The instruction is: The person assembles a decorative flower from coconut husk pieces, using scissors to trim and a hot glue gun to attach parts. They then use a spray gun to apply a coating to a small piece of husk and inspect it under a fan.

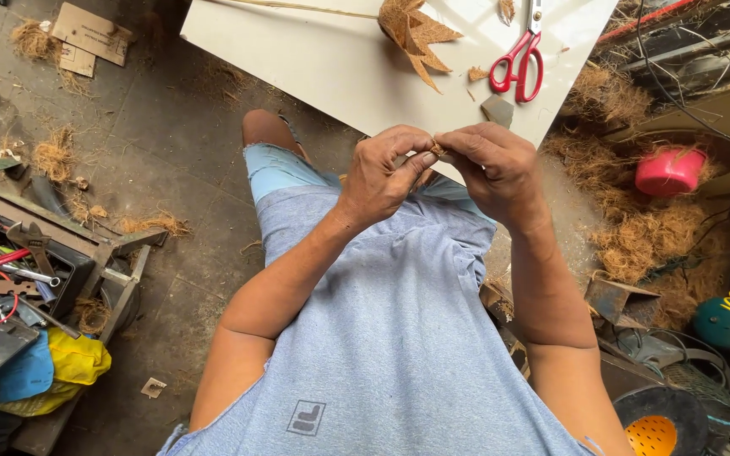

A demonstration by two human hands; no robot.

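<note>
Right now both hands, left hand (379,176) and right hand (493,167), pinch a brown husk scrap (437,151) between them

Fingers (422,159) hide most of a small brown scrap (438,151).

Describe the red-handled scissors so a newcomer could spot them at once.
Start at the white board lying on the floor ahead of the seated person. Near its right edge, beyond both hands, lie the red-handled scissors, blades pointing away. Everything else on that board is brown, such as the spiky brown fibre leaf shape.
</note>
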